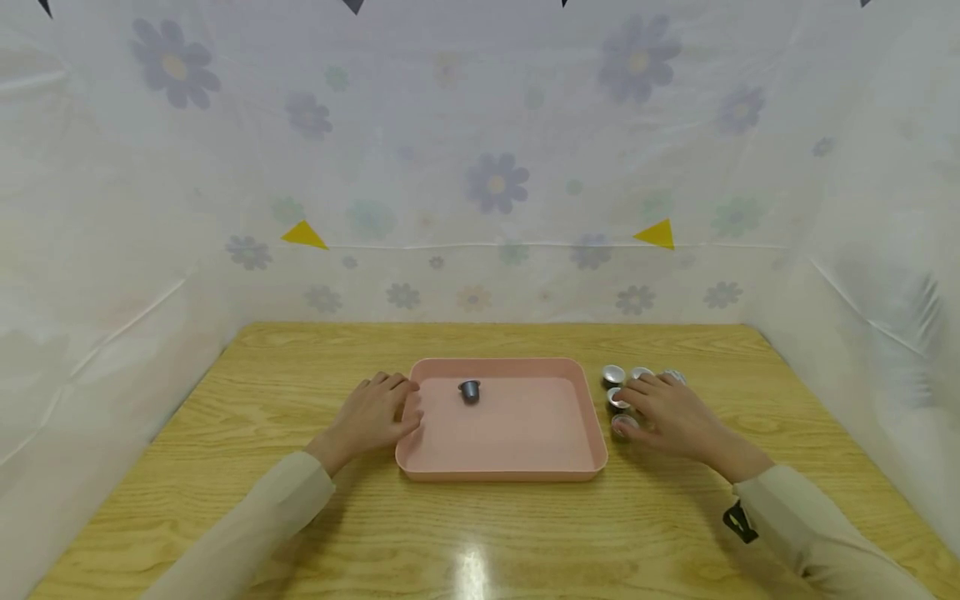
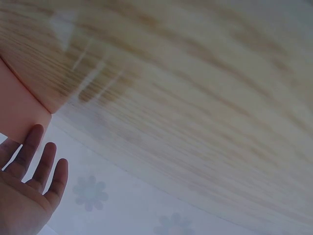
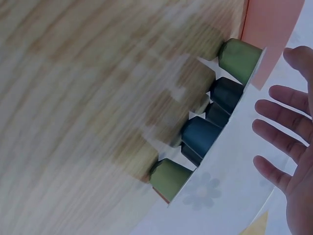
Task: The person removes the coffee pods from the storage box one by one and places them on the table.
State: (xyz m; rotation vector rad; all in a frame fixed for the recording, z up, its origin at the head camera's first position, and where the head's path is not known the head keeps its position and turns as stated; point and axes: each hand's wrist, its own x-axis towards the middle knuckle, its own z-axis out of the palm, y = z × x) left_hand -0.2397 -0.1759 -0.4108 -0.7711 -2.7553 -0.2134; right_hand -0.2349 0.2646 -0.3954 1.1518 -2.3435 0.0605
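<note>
A shallow pink tray (image 1: 502, 477) sits on the wooden table. One dark grey coffee capsule (image 1: 470, 392) lies in its upper left part. My left hand (image 1: 375, 417) is at the tray's left rim with relaxed fingers; in the left wrist view its fingertips are right at the tray wall (image 2: 22, 105). Over a group of coffee capsules (image 1: 613, 375) on the right, my right hand (image 1: 675, 417) spreads its fingers and partly hides them. From the right wrist, a green capsule (image 3: 239, 59), a blue one (image 3: 200, 136) and others show, foil lids up, with the palm (image 3: 303, 196) above lid level.
Pale flowered sheeting (image 1: 495, 283) encloses the wooden table (image 1: 480, 533) at the back and both sides. Two yellow triangles (image 1: 303, 235) mark the back sheet. A black strap piece (image 1: 740, 522) hangs by the right sleeve.
</note>
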